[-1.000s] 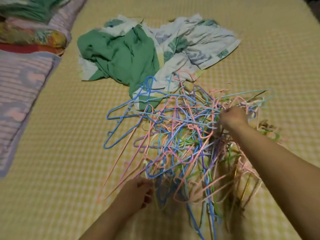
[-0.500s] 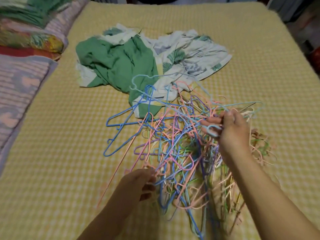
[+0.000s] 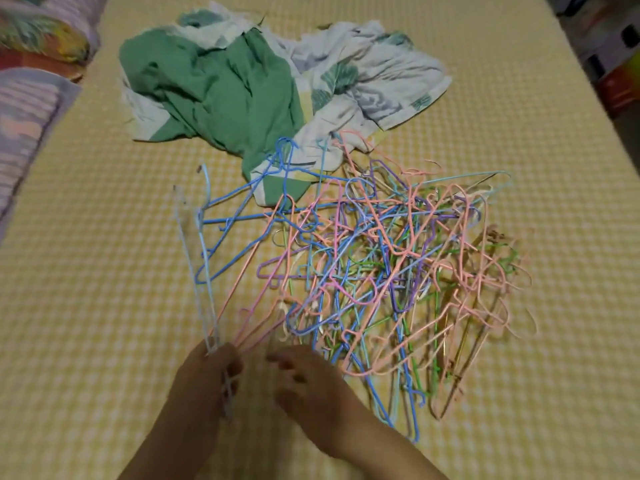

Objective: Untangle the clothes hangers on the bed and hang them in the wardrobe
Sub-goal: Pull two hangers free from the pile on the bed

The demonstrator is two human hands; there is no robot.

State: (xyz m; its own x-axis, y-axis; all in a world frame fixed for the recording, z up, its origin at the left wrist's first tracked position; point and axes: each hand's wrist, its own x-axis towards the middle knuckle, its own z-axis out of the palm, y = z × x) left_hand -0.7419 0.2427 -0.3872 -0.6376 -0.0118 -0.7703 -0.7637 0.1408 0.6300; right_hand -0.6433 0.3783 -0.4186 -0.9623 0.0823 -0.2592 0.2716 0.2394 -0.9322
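Taking the tangled heap of hangers (image 3: 381,271) in the middle of the yellow checked bed (image 3: 86,306) as my landmark, I start far to its left, where striped and flowered pillows (image 3: 27,109) lie along the bed's edge. Nearer the heap, on its left fringe, I see a pale blue hanger (image 3: 204,258) standing up out of the pile, its thin wire running down into my left hand (image 3: 204,379). That hand sits just left of the heap's near edge, fingers curled tight round the hanger's lower end. Just beside it, my right hand (image 3: 311,386) hovers at the heap's near edge with its fingers loosely spread and reaching toward the left hand; I see nothing gripped in it. The heap itself is a knot of pink, blue, green and purple wire hangers lying flat on the bed, still interlocked. Beyond the heap, touching its far edge, a crumpled green and white leaf-print cloth (image 3: 214,88) lies on the bed. Right of the heap the bed ends at dark, blurred clutter I cannot make out.
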